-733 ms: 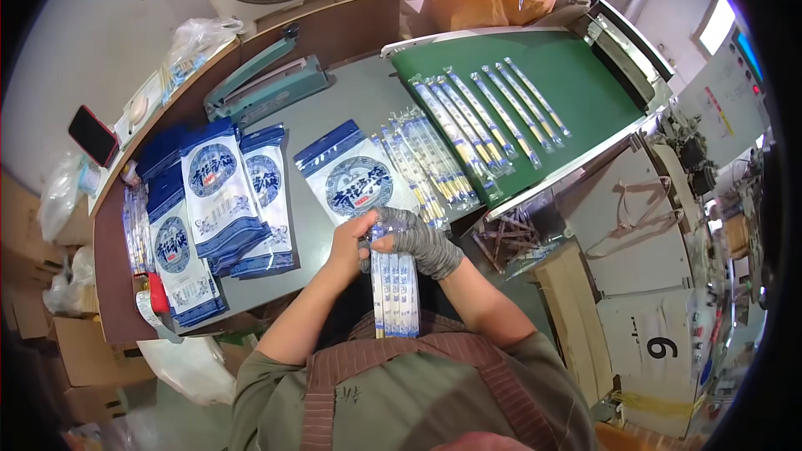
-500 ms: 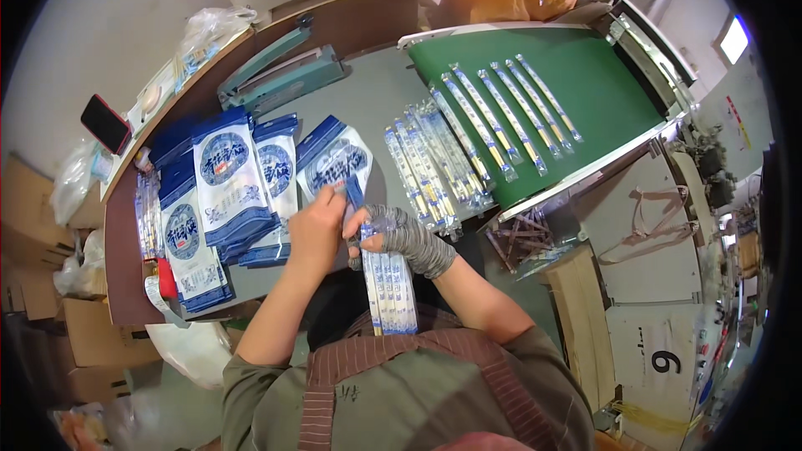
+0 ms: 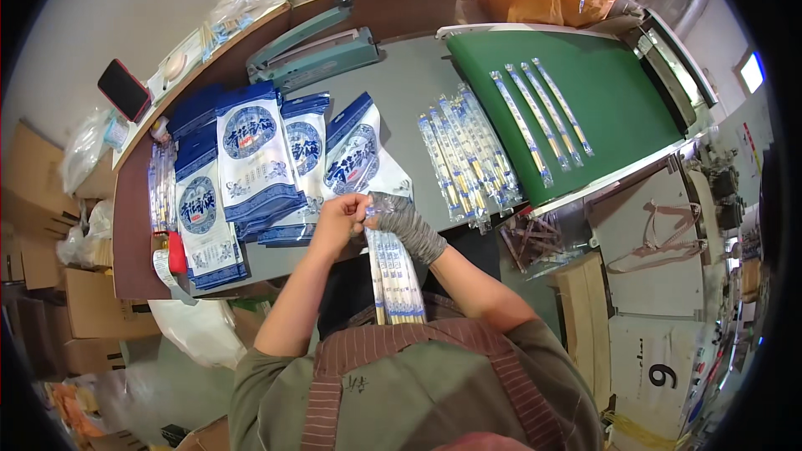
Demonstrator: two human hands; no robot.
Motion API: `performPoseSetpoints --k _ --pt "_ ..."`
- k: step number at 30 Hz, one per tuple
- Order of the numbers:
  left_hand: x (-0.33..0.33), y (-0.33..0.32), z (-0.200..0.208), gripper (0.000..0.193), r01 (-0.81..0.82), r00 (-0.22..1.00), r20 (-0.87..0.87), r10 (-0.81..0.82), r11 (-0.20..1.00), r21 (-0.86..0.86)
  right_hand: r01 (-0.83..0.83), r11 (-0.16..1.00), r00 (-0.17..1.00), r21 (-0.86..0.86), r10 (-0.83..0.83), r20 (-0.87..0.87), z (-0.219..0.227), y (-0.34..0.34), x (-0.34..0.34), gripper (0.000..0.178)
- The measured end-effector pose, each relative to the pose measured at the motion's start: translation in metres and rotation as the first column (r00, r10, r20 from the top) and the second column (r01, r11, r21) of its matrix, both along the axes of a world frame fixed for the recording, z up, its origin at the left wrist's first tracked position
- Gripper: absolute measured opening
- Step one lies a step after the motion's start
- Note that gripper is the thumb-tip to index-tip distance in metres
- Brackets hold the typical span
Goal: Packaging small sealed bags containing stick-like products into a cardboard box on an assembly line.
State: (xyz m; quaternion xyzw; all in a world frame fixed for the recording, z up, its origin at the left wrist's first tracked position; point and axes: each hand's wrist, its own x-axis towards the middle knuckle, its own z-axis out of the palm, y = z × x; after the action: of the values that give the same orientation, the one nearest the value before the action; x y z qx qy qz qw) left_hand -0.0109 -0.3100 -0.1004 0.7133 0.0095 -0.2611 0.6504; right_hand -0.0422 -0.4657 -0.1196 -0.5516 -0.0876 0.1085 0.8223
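Before our flat grey counter (image 3: pixel 409 67), our right fingers (image 3: pixel 378 221) clamp slim clear-wrapped sticks (image 3: pixel 396 276), our left fingers (image 3: pixel 357 208) curl together; right of the counter lies a smooth green belt (image 3: pixel 622 88).

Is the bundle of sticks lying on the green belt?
No, the bundle of sticks is gripped at its upper end by the right hand, well away from the green belt.

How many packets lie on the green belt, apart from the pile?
4, side by side on the belt: leftmost packet, second packet, third packet, rightmost packet. None looks hidden.
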Motion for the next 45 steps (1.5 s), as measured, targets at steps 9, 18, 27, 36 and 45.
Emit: performPoseSetpoints --k 9,18,27,36,45 --pt "-0.040 -0.028 0.010 0.019 -0.363 0.448 0.887 0.110 0.929 0.068 0.314 0.746 0.948 -0.587 -0.209 0.242 -0.022 -0.003 -0.029 0.036" --pt "-0.117 0.015 0.017 0.030 0.208 0.403 0.844 -0.353 0.934 0.292 0.145 0.544 0.989 -0.827 -0.092 0.113 0.011 -0.044 -0.150 0.054" --pt "0.008 0.016 0.211 0.012 -0.169 0.061 0.949 -0.309 0.934 0.315 0.696 0.370 0.600 -0.615 0.170 0.782 0.229 -0.042 0.022 0.014" --pt "0.062 0.006 0.274 0.029 -0.045 0.696 0.699 -0.164 0.962 0.270 0.708 0.577 0.589 -0.407 -0.165 0.791 0.245 -0.050 0.110 0.013" --pt "0.043 0.000 0.141 0.043 0.014 -0.079 0.984 -0.158 0.987 0.160 0.506 -0.030 0.862 -0.862 0.010 0.506 0.121 -0.127 0.072 0.023"
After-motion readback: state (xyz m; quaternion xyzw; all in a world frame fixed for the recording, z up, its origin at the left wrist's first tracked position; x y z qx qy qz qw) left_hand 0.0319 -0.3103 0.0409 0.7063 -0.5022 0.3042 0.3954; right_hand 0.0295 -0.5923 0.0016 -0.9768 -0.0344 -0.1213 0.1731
